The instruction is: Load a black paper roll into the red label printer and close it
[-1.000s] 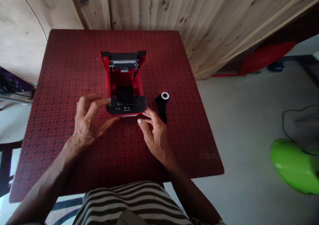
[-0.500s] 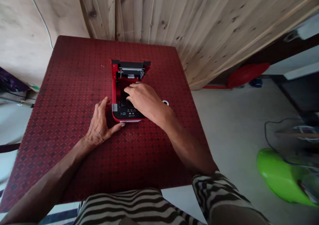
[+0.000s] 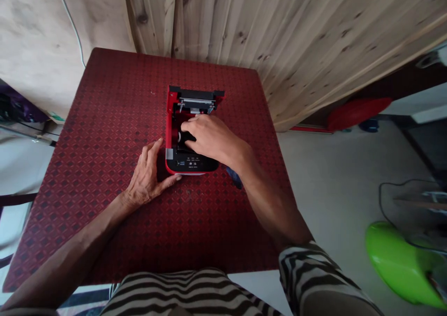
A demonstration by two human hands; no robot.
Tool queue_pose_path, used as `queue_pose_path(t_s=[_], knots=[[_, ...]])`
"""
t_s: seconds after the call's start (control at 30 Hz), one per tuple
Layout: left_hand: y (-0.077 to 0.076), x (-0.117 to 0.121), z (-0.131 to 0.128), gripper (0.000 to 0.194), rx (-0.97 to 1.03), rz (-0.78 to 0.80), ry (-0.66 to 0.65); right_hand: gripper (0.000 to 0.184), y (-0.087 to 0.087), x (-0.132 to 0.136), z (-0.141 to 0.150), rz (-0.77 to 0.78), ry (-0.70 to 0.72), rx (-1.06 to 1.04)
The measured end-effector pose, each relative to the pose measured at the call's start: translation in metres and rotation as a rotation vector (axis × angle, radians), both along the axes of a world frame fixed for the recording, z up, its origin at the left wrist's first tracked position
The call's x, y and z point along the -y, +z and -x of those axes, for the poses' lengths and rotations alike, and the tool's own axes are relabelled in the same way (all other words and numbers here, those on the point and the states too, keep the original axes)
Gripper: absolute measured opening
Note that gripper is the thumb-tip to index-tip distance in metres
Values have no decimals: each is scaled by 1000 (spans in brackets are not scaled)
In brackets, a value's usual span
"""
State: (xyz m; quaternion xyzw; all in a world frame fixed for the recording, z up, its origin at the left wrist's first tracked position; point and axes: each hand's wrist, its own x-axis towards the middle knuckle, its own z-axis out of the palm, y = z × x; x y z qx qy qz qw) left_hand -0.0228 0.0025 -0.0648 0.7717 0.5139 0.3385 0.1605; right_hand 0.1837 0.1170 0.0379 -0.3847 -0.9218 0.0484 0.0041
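A red and black label printer (image 3: 192, 164) stands on the table with its lid (image 3: 196, 95) raised. My right hand (image 3: 213, 136) reaches into its bay from the right. The fingers curl round a dark roll (image 3: 187, 136) with a pale ring at its left end; much of it is hidden under the hand. My left hand (image 3: 145, 171) rests beside the printer's front left corner, fingers spread, the thumb along its front edge. A dark blue item (image 3: 233, 177) shows partly from behind my right forearm.
The red patterned table (image 3: 115, 120) stands against a plank wall (image 3: 223, 22). A pale cable (image 3: 71, 22) hangs at the left. On the floor at the right sit a green plastic object (image 3: 394, 260) and a thin dark cable (image 3: 382, 204).
My view has shifted, so the table and printer sit further right. The pale ring of the roll now shows in the bay. A white ring beside the printer is now out of sight.
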Motion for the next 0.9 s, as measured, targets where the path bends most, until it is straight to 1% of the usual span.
queue_pose_path(t_s=[0.13,0.23,0.3,0.37,0.43,0.47,0.5,0.57,0.6,0.67,0.73,0.8,0.9], knots=[[1,0,0,101,-15,3,-10,17,9,8,2,-25,-14,-39],[0,-1,1,102,-25,13,-3,16,21,22,-3,-44,-49,-103],[-1,-1,2,101,-29,9,4,16,31,32,-17,-35,-52,-240],[-2,-1,2,99,-33,4,7,18,37,38,-40,4,-55,-447],[-3,-1,2,98,-39,3,7,24,34,34,-70,48,-102,-662],[-3,-2,2,98,-43,3,7,26,27,28,-85,63,-146,-749],[-3,-2,2,97,-47,1,6,29,16,20,-99,76,-200,-833],[-3,-2,3,97,-57,-7,7,34,-13,1,-123,147,-301,-957],[-3,-3,3,97,-61,-14,8,33,-29,-8,-131,196,-344,-995],[-4,-3,3,97,-71,-32,8,32,-60,-22,-141,247,-414,-1041],[-4,-4,3,99,-75,-50,4,31,-84,-29,-143,266,-459,-1034],[-4,-4,3,99,-75,-60,-8,31,-98,-30,-142,272,-484,-1009],[-3,-5,4,99,-73,-60,-22,34,-105,-29,-138,281,-498,-1009]])
